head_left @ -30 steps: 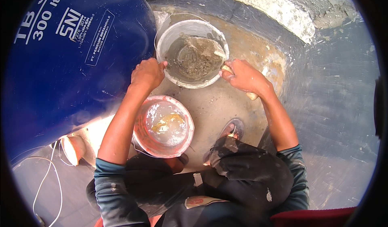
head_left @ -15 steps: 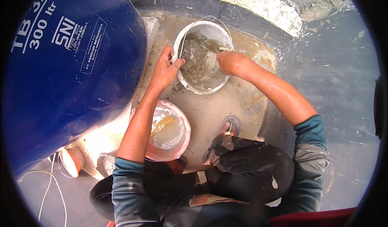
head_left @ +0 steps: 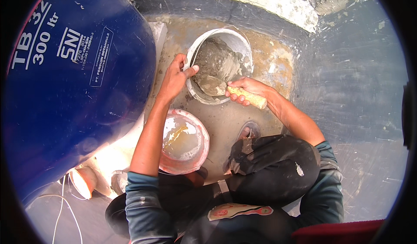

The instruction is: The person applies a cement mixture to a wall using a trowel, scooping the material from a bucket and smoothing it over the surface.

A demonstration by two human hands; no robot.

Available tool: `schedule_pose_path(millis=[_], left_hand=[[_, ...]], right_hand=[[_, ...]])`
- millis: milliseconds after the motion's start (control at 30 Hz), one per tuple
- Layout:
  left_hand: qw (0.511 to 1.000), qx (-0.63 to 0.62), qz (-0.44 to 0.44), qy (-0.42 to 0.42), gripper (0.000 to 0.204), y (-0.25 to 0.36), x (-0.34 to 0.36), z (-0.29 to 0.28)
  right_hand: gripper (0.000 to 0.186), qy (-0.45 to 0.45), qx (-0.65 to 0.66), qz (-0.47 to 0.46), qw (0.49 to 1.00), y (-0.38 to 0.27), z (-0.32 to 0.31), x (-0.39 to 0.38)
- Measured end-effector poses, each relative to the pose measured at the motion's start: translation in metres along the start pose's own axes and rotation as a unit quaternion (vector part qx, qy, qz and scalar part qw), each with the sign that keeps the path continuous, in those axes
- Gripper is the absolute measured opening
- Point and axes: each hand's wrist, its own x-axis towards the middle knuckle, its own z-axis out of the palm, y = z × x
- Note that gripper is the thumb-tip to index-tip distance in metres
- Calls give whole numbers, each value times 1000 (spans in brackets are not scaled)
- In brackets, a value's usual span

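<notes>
Right hand (head_left: pixel 248 89): fingers curled tight round the yellow handle of a trowel (head_left: pixel 251 97), blade inside the near side of a white bucket (head_left: pixel 246 48), over grey mortar (head_left: pixel 216 58), contact unclear. Left hand (head_left: pixel 174 78): fingers partly closed, gripping bucket's left rim, thumb inside. Bucket on floor (head_left: pixel 223 126); reddish pail (head_left: pixel 205 145) of cloudy water nearer the person; big blue tank (head_left: pixel 108 109) at left.

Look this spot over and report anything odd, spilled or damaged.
In the red bucket, a yellow streak stands out against the cloudy water; I can't tell what it is. A pale splotch marks the dark trousers, on the right. The wall at the top looks rough and patchy, perhaps damaged.
</notes>
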Motion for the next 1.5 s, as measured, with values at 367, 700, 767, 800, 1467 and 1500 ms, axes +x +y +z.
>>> schedule_pose_path(millis=[367, 700, 767, 800, 1467, 1500], left_hand=[[999, 21, 15, -48, 54, 26, 17, -6], [998, 15, -23, -59, 46, 35, 12, 0], [997, 24, 5, -76, 46, 43, 17, 12], [996, 30, 16, -80, 46, 46, 18, 15], [993, 84, 75, -27, 34, 30, 9, 23], [995, 74, 56, -43, 32, 31, 11, 20]], right_hand=[[11, 321, -709, -258, 573, -5, 23, 8], [16, 334, -729, -208, 559, -25, 21, -14], [17, 314, -719, -249, 569, 10, 8, -4], [18, 299, -713, -271, 574, 26, 7, -4], [25, 98, -160, -30, 982, -7, 23, -23], [24, 64, -88, -36, 993, -4, 21, -22]])
